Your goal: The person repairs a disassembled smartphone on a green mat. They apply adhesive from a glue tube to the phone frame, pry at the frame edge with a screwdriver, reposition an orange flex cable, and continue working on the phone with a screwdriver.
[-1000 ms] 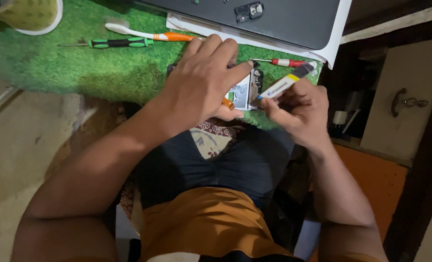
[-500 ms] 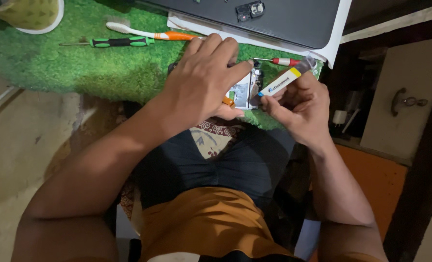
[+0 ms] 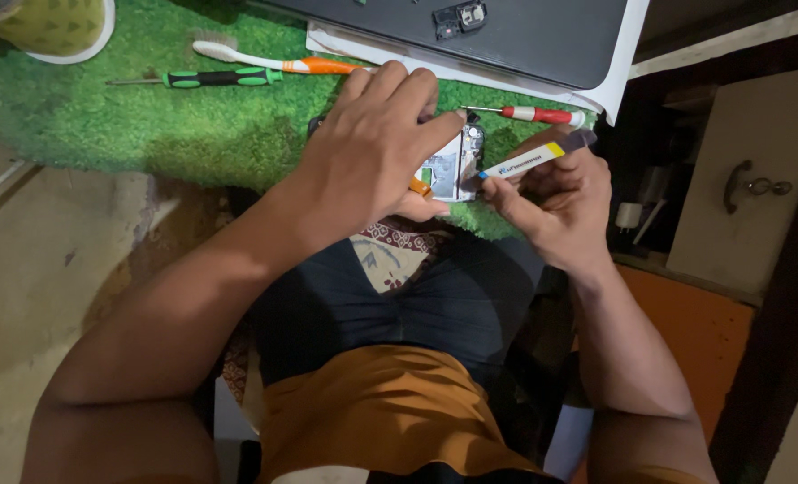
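My left hand (image 3: 372,148) lies palm down over a small silver electronic part (image 3: 453,166) at the near edge of a green grass-like mat (image 3: 148,125), holding it in place. An orange bit shows under my thumb. My right hand (image 3: 551,197) grips a flat pry tool (image 3: 529,159) with white, yellow and dark sections. Its tip touches the right edge of the silver part.
A red-handled screwdriver (image 3: 529,114) lies just beyond the part. A green-and-black screwdriver (image 3: 215,79) and an orange-and-white toothbrush (image 3: 278,61) lie farther left. A dark laptop (image 3: 524,36) on white paper sits at the top. A yellow cup (image 3: 49,22) stands top left.
My right hand has tilted the pry tool and brought its tip closer against the part's right edge. The left hand has stayed pressed on the part.
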